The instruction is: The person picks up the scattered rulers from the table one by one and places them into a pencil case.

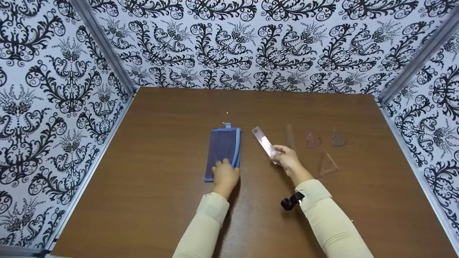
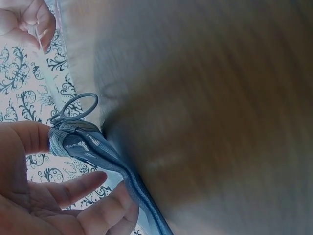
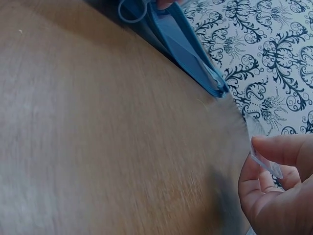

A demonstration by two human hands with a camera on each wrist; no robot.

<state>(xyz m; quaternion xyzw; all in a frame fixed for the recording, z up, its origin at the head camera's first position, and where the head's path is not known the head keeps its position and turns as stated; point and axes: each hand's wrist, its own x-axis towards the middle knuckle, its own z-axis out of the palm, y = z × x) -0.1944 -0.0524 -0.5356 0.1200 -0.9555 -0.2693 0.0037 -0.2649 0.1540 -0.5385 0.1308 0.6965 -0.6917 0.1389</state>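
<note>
right fingers (image 3: 252, 181) tight on clear ruler (image 1: 264, 140), left fingers (image 2: 103, 209) around pouch (image 1: 224, 145), its ring (image 2: 79, 116) in wrist views only

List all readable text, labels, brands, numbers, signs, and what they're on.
None readable in any view.
Clear strip in the right hand: grey patch near its far end, too small to read.
Ruler, protractors and triangle on the table: any markings too faint to read.
Blue pouch: no lettering visible.
</note>
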